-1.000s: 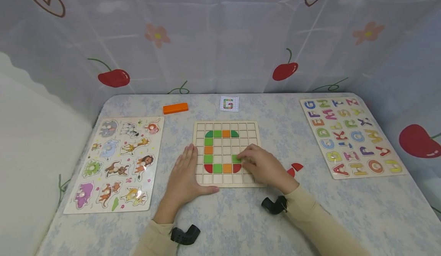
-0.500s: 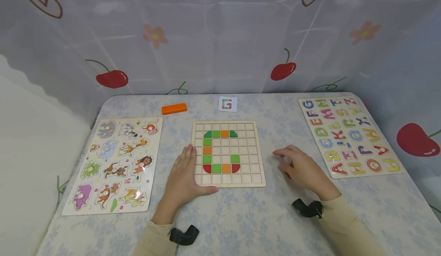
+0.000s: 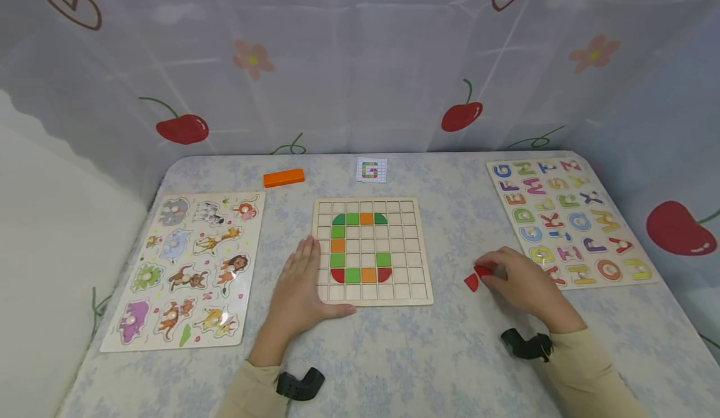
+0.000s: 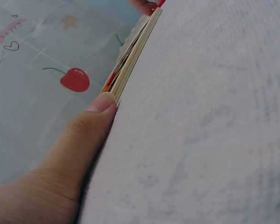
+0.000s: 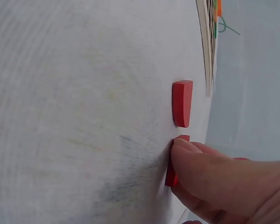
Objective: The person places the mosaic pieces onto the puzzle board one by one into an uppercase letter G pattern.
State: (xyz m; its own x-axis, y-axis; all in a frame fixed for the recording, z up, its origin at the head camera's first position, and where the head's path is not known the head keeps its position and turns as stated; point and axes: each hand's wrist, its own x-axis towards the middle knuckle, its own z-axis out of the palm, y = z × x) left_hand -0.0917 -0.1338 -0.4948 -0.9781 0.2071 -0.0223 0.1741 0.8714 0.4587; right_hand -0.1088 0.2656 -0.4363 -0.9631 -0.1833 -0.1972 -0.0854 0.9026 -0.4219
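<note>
Floral-cloth table (image 3: 394, 355): right hand (image 3: 525, 287) has left wooden grid board (image 3: 419, 296), now pinching red quarter-circle piece (image 3: 482, 271); left hand (image 3: 298, 293) flat, steadying board.

soft, even light fills the scene, with faint shadows under the hands. the head view bows outward at the edges, strongest toward 3 and 9 o'clock. both wrist views blur the nearest fingers and the tablecloth (image 5: 84, 116).
</note>
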